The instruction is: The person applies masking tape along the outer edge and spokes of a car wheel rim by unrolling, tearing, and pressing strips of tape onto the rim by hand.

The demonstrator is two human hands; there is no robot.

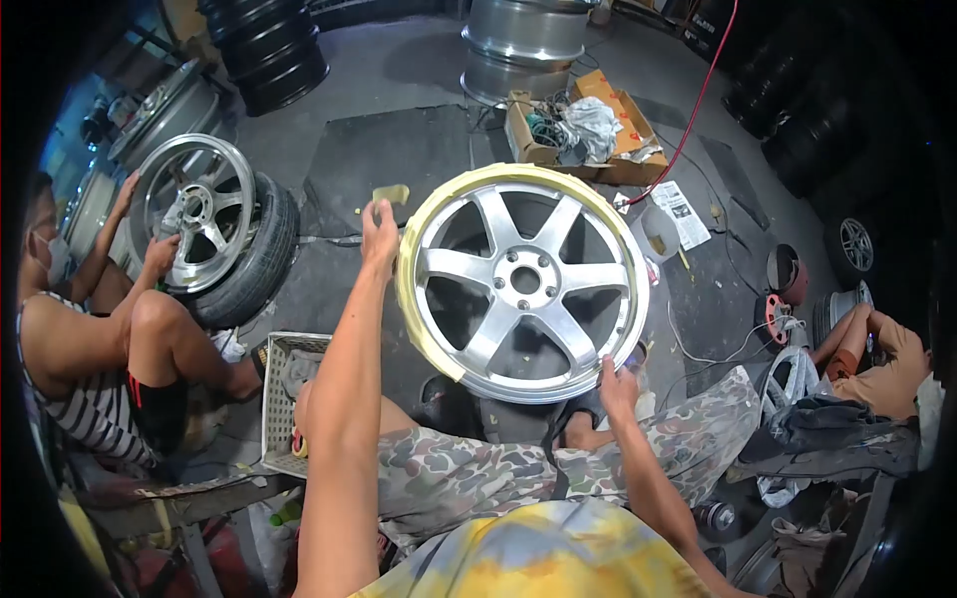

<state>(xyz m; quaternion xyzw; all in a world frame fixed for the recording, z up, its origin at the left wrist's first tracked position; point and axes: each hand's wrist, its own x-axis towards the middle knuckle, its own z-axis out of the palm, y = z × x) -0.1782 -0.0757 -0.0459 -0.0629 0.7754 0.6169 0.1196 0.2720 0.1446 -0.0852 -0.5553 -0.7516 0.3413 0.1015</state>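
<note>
One silver wheel (487, 342) with six spokes and five bolt holes is before the wearer's legs (478, 488), yellow tape (408, 304) partly edging it. Two hands: the left hand (380, 231) pinches one yellow scrap (396, 193) — the right hand (619, 391) clamps the wheel's lower-right rim.

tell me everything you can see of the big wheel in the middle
The wheel is silvery, apparently metal, with six broad spokes, a round centre hole and five smaller holes around it. No tyre is fitted. Yellow tape covers its left and top edge; the bottom edge is bare. Its face points up at the viewer. The right hand grips its lower right rim; the left hand is by its left side.
</note>
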